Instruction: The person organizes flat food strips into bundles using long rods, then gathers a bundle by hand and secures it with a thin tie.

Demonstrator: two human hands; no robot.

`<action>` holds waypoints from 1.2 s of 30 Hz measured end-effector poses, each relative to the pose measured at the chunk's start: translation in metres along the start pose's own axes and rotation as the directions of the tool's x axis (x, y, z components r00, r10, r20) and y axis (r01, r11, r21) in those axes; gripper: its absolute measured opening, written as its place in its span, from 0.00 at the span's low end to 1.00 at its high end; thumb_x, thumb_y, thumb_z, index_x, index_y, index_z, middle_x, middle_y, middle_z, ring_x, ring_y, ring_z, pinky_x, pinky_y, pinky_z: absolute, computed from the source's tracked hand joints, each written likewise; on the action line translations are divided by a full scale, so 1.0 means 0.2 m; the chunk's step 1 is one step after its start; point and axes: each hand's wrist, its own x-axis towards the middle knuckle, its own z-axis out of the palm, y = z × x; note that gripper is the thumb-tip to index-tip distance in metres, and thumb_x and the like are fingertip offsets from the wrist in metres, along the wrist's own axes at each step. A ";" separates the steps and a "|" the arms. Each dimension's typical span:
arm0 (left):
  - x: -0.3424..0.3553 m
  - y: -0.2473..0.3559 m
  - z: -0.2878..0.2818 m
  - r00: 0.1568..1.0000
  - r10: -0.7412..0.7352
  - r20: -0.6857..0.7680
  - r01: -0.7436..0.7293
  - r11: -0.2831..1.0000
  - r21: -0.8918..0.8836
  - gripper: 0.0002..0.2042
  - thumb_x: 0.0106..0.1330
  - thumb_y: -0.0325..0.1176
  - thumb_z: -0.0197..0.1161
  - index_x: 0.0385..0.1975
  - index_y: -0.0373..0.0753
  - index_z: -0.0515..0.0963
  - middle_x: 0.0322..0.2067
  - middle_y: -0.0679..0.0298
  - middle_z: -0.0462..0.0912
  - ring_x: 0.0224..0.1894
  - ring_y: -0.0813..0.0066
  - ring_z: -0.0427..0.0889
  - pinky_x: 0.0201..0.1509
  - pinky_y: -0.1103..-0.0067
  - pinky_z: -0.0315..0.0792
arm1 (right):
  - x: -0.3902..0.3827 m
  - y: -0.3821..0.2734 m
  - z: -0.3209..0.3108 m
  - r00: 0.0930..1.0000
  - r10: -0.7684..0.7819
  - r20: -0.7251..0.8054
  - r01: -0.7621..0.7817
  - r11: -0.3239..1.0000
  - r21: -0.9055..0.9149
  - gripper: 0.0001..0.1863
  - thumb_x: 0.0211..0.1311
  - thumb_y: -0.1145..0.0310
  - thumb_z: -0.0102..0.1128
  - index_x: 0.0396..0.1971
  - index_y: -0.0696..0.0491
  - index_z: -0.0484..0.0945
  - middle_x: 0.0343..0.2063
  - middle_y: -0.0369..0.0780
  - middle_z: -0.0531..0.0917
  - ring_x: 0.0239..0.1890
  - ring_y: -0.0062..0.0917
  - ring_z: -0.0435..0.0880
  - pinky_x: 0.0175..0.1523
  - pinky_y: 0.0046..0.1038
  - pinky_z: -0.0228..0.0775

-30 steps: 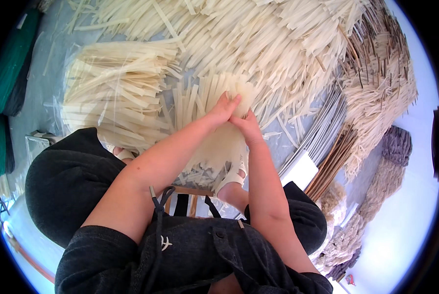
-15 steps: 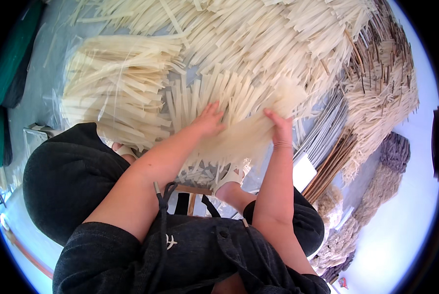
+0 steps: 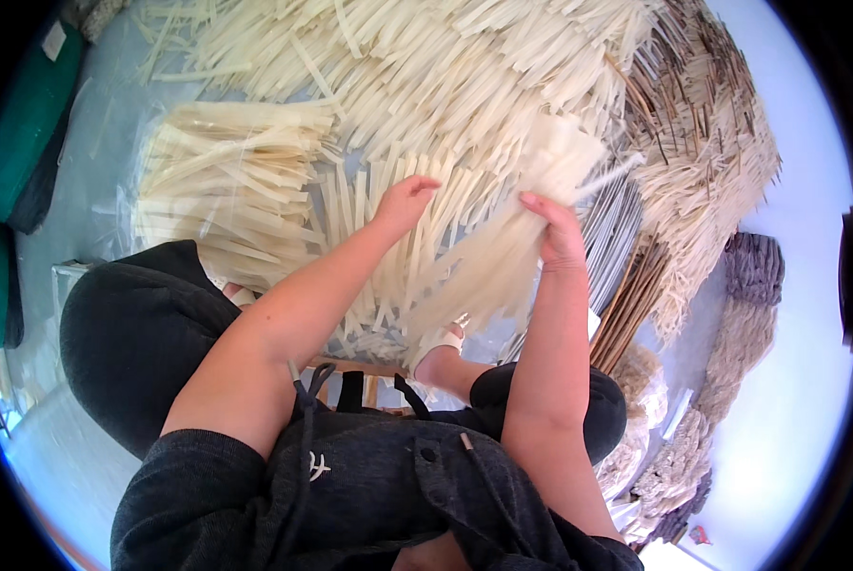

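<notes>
My right hand (image 3: 552,226) is closed round the upper part of a bundle of thin, cream-coloured fibre strips (image 3: 488,262). The bundle fans out down and to the left in front of my shins, and a twisted pale strand (image 3: 612,176) sticks out beyond the hand to the right. My left hand (image 3: 407,203) hovers over loose cream strips (image 3: 374,181), away from the bundle. Its fingers are loosely bent, and nothing shows in them.
A pile of similar strips (image 3: 227,157) lies on clear plastic at the left. A wide layer of strips (image 3: 446,67) covers the floor ahead. To the right lie grey rods (image 3: 609,224), brown sticks (image 3: 631,305) and a stick-and-strip heap (image 3: 703,143). Green sacks (image 3: 27,124) stand far left.
My left hand has come off the bundle and moved slightly up. My right hand has turned the bundle more upright, and its lower ends now spread. The view has shifted a little.
</notes>
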 end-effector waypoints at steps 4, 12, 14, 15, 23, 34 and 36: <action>-0.20 0.53 -0.03 0.965 0.115 0.235 0.084 0.714 -0.695 0.28 0.67 0.47 0.60 0.62 0.39 0.65 0.61 0.59 0.68 0.65 0.67 0.65 0.65 0.70 0.63 | -0.06 -0.05 0.20 0.965 0.168 0.201 -0.146 0.982 -0.120 0.34 0.45 0.69 0.73 0.54 0.60 0.70 0.46 0.43 0.80 0.46 0.29 0.81 0.51 0.30 0.74; -0.54 0.77 -0.29 0.982 0.148 0.120 -0.050 0.806 -0.590 0.30 0.58 0.39 0.70 0.57 0.35 0.66 0.49 0.60 0.77 0.50 0.72 0.78 0.54 0.74 0.73 | -0.37 -0.20 0.63 0.898 -0.080 0.432 0.322 0.790 -0.521 0.49 0.46 0.60 0.68 0.65 0.61 0.50 0.49 0.51 0.78 0.49 0.35 0.80 0.53 0.30 0.73; -0.62 0.79 -0.34 0.985 0.164 0.057 -0.095 0.782 -0.616 0.28 0.58 0.38 0.70 0.56 0.34 0.67 0.48 0.59 0.78 0.50 0.72 0.78 0.53 0.74 0.73 | -0.43 -0.23 0.67 0.884 -0.108 0.456 0.380 0.732 -0.565 0.51 0.47 0.57 0.69 0.66 0.62 0.49 0.51 0.51 0.77 0.51 0.36 0.79 0.55 0.30 0.72; -0.66 0.80 -0.37 0.985 0.170 0.006 -0.126 0.753 -0.646 0.27 0.58 0.37 0.70 0.55 0.34 0.69 0.48 0.59 0.78 0.50 0.71 0.78 0.52 0.74 0.74 | -0.46 -0.23 0.68 0.875 -0.121 0.469 0.421 0.670 -0.612 0.53 0.49 0.54 0.69 0.67 0.64 0.47 0.52 0.52 0.76 0.53 0.37 0.78 0.57 0.30 0.70; -0.90 0.72 -0.46 1.000 -0.008 -0.017 -0.005 0.759 -0.651 0.19 0.58 0.33 0.66 0.49 0.35 0.73 0.39 0.59 0.81 0.42 0.69 0.81 0.44 0.72 0.77 | -0.87 -0.36 0.82 0.854 0.083 0.514 0.444 0.399 -0.802 0.59 0.55 0.46 0.63 0.68 0.68 0.35 0.54 0.58 0.74 0.56 0.44 0.77 0.59 0.31 0.68; -0.87 0.74 -0.25 0.982 0.171 0.076 -0.091 0.795 -0.600 0.25 0.57 0.30 0.66 0.55 0.37 0.66 0.43 0.62 0.77 0.42 0.73 0.80 0.44 0.75 0.76 | -0.51 -0.53 0.68 0.751 -0.547 0.370 0.660 0.620 -0.424 0.26 0.65 0.51 0.56 0.55 0.56 0.74 0.52 0.48 0.78 0.56 0.38 0.76 0.61 0.33 0.65; -0.85 0.71 -0.29 0.987 0.151 0.049 -0.088 0.779 -0.620 0.24 0.58 0.30 0.65 0.55 0.37 0.67 0.43 0.62 0.77 0.42 0.72 0.80 0.44 0.75 0.76 | -0.51 -0.47 0.72 0.825 -0.250 0.506 0.484 0.774 -0.407 0.28 0.67 0.54 0.55 0.60 0.56 0.70 0.57 0.48 0.75 0.61 0.37 0.73 0.64 0.32 0.62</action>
